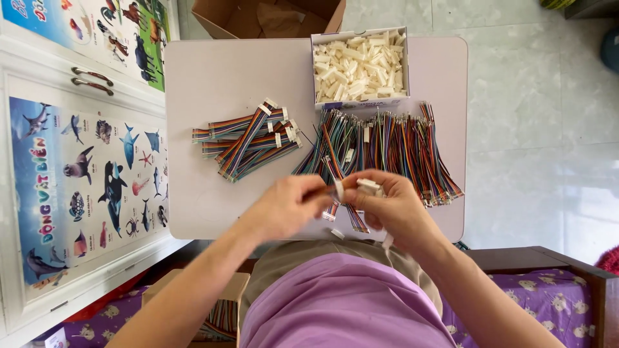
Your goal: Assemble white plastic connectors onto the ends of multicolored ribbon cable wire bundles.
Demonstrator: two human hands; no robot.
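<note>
Left hand: the left hand (287,206) sits low in the centre of the frame, fingers pinched on the striped wire strip (332,188), thumb and fingertips pressed together at its end.
Right hand: the right hand (393,207) is just beside it, almost touching, fingers curled and gripping a small white plug (369,187) at the tips.
Wire strip: there it is between the two hands, a flat band of coloured wires, running down under the fingers with its loose striped end poking out below them, over the near edge of the table.
White plug: right at the meeting point of both hands, centre of the frame, touching the strip's end.
Table: a pale, rounded-corner table (213,77) fills the middle of the frame.
Finished bundles: a fan of wire strips with white plugs (248,138) lies left of centre, well apart from the hands.
Loose wires: a wide spread of wire strips (393,145) lies right of centre, just above the hands.
Box: a white box of plugs (360,66) stands at the top centre, touching the far edge of the loose wires.
Carton: a brown carton (267,16) shows past the table's top edge.
Poster: a sea-animal poster (84,187) covers the cabinet at the left.
</note>
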